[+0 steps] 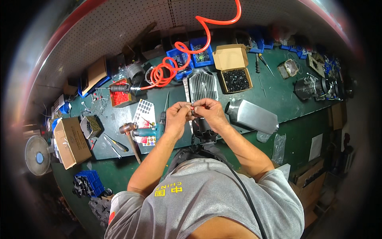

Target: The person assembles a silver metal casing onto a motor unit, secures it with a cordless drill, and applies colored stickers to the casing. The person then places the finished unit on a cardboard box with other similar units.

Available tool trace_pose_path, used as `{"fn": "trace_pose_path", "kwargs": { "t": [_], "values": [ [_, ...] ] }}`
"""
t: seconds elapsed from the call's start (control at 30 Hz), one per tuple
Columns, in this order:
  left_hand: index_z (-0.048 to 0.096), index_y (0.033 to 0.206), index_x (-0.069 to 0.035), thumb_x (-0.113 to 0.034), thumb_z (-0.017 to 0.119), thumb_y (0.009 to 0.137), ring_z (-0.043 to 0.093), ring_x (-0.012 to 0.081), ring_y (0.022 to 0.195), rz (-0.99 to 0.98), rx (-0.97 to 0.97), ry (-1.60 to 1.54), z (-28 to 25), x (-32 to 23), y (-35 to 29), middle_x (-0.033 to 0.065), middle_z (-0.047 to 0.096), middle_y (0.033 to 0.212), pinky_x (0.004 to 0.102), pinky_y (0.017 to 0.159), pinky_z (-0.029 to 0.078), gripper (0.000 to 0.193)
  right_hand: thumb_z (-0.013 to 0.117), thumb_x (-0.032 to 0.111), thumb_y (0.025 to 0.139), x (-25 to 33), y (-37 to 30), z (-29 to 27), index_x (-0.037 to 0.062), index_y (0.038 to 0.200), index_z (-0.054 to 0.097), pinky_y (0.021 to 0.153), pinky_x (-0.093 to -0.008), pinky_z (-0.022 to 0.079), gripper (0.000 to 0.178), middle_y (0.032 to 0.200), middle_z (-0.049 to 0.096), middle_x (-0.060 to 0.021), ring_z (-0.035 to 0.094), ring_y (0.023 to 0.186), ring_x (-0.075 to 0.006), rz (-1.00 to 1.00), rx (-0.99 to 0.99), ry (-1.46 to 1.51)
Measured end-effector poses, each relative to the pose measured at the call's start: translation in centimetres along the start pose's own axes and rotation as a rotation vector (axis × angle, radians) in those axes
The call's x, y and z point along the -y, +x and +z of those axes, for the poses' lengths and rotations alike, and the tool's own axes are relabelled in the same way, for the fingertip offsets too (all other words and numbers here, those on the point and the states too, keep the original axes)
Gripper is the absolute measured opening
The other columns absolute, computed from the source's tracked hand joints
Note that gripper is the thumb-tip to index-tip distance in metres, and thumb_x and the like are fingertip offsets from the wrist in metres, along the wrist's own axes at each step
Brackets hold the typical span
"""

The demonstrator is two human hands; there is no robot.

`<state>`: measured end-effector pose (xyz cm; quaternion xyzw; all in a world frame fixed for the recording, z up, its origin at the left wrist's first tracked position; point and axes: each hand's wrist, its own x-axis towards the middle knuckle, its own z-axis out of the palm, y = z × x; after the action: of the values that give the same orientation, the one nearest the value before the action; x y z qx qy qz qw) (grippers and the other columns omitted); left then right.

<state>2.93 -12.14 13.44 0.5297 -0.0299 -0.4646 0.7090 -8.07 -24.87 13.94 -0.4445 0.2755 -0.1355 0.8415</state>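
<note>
My left hand (177, 116) and my right hand (212, 114) meet above the near middle of the bench, fingertips pinched together. Between them is a small red piece (192, 108), mostly covered by the fingers; its exact kind does not show. Just beyond the hands lies a ribbed grey metal housing (203, 85), and a dark part (205, 134) sits below them at the bench edge. A teal power drill (155, 130) rests beside my left forearm. Right of my right hand lies a smooth silver metal casing (254, 116).
A coiled orange air hose (162, 73) hangs over the back. Around it are a box of red pieces (120, 97), an opened carton of black parts (235, 81) and blue bins (201, 53). A hammer (129, 133), screwdriver (117, 144) and cardboard box (73, 142) lie left; a motor-like assembly (314, 87) stands right.
</note>
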Motion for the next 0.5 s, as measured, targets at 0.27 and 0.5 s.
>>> {"fn": "trace_pose_path", "kwargs": {
  "t": [0.27, 0.5],
  "values": [
    [0.068, 0.11, 0.0, -0.015, 0.065, 0.101, 0.063, 0.0098, 0.079, 0.023, 0.136, 0.11, 0.1, -0.7, 0.6, 0.0031, 0.069, 0.094, 0.0277, 0.073, 0.057, 0.018, 0.071, 0.005, 0.094, 0.5, 0.7, -1.7, -0.0008, 0.104, 0.069, 0.066, -0.0227, 0.05, 0.011, 0.091, 0.069, -0.0029, 0.061, 0.076, -0.0066, -0.067, 0.03, -0.202],
    [0.063, 0.103, -0.003, -0.025, 0.064, 0.102, 0.063, 0.0108, 0.081, -0.225, 0.229, -0.015, 1.3, -0.6, 1.8, 0.0033, 0.065, 0.093, 0.0287, 0.075, 0.06, 0.021, 0.07, 0.004, 0.095, 0.7, 0.8, -2.4, -0.0009, 0.103, 0.07, 0.075, -0.0241, 0.053, 0.01, 0.094, 0.07, -0.0032, 0.063, 0.084, -0.0084, -0.165, 0.01, -0.183]
  ]
}}
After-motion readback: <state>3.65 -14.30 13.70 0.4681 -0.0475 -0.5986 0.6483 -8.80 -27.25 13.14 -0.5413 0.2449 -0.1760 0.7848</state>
